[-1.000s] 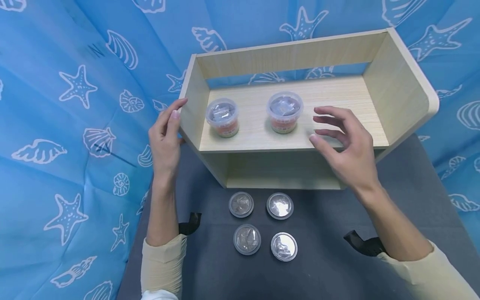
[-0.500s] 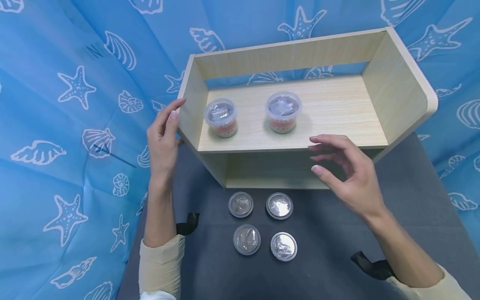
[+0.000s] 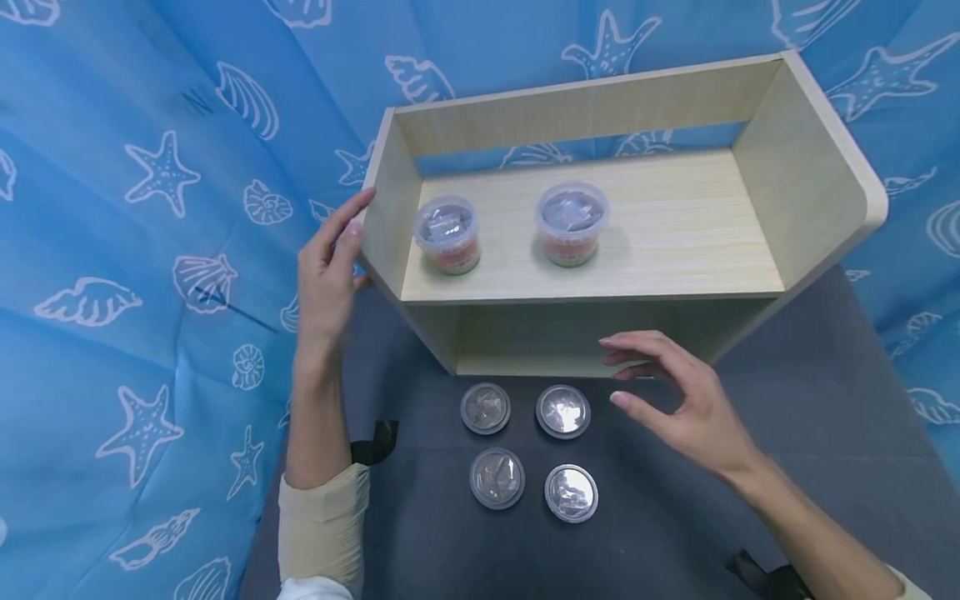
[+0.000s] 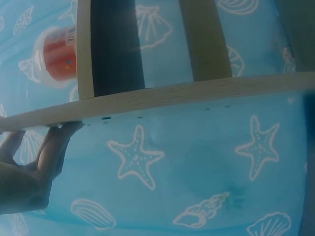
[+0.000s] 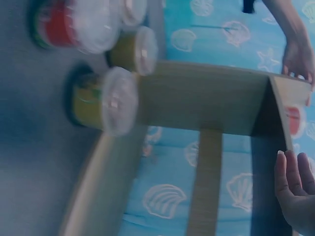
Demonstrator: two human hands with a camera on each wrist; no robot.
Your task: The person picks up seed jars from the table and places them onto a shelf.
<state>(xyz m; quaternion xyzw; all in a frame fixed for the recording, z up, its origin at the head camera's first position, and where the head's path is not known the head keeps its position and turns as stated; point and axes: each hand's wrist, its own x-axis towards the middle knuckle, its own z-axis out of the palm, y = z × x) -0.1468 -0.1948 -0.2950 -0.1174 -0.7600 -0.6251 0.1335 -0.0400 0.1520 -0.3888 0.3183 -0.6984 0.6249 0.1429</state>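
Four lidded tubs [image 3: 572, 493] stand upright, lower centre, on the grey bench [image 3: 660, 533]. Right of centre, the right hand's [image 3: 686, 400] grip is spread. The wooden shelf [image 3: 690, 225] runs lengthwise left to right across the upper frame, open front nearest; the left hand's [image 3: 327, 279] relaxed fingers touch its left panel. Two upright cups [image 3: 572, 225] occupy its upper board. Behind hangs a blue seashell curtain [image 3: 67, 200].

The nearer tubs [image 5: 104, 102] blur in the right wrist view.
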